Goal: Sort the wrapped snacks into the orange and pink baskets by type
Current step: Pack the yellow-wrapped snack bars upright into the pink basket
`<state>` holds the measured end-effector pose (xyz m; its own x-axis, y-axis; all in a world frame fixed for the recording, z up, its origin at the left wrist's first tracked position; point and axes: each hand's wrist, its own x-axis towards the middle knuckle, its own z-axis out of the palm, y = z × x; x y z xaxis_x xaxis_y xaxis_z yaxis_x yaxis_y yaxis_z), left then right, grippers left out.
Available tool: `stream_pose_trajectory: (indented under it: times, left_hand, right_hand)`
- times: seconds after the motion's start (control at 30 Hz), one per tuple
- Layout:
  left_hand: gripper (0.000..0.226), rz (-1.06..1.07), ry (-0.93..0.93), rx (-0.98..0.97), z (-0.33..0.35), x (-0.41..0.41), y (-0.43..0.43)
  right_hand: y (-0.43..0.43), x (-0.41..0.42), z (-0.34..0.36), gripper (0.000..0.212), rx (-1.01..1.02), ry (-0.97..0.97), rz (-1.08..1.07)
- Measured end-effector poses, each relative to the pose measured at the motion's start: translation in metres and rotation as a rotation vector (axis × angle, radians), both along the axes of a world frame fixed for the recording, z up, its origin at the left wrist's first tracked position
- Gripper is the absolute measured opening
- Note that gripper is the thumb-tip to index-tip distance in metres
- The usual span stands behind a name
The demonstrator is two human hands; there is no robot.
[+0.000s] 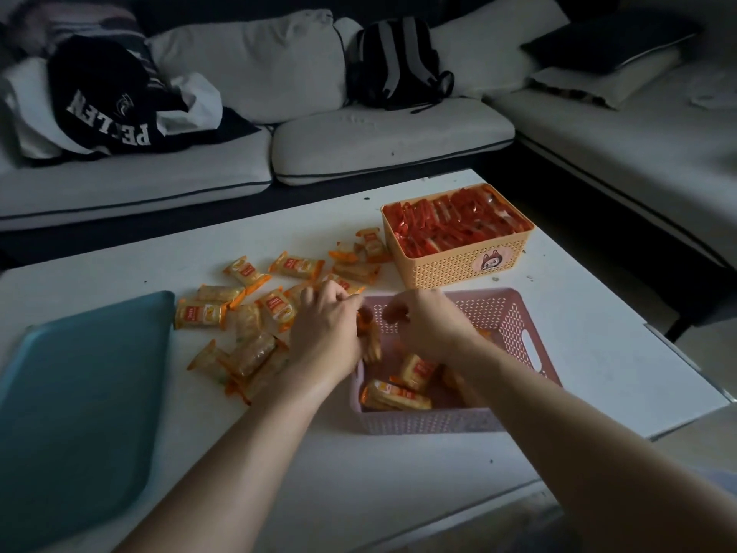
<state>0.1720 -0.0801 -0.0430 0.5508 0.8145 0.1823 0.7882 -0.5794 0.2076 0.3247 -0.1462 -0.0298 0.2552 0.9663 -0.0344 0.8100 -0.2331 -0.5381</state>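
Note:
The pink basket stands on the white table in front of me with several yellow-orange cracker packs lying inside. The orange basket behind it is packed with red wrapped sticks. More cracker packs are scattered on the table to the left of both baskets. My left hand is at the pink basket's left rim, its fingers curled round a blurred cracker pack that hangs over the basket. My right hand hovers over the basket's back part with curled fingers; nothing shows in it.
A blue tray lies at the table's left side. The white table ends at right and front edges. A grey sofa with clothes and a black backpack runs behind and to the right.

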Motion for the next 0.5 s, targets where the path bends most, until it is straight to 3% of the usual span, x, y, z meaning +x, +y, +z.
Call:
stream_pose_trajectory:
  times: [0.07,0.2,0.27,0.4,0.5]
  left_hand:
    - [0.026,0.008,0.033,0.050,0.001,0.003,-0.002]
    - [0.020,0.011,0.024,0.028,0.004,0.007,-0.005]
    - [0.019,0.010,0.033,0.073,0.005,0.008,-0.006]
    - [0.019,-0.004,0.065,0.113,0.004,0.012,-0.007]
    - [0.023,0.003,0.073,0.098,0.006,0.015,-0.005]
  right_hand:
    - [-0.002,0.013,0.006,0.037,-0.019,-0.137,0.043]
    - [-0.015,0.015,-0.002,0.042,-0.264,-0.370,0.293]
    - [-0.019,0.013,-0.007,0.043,-0.252,-0.468,0.329]
    - [-0.022,0.021,-0.002,0.037,-0.182,-0.550,0.312]
    - [-0.025,0.031,0.008,0.035,-0.158,-0.499,0.280]
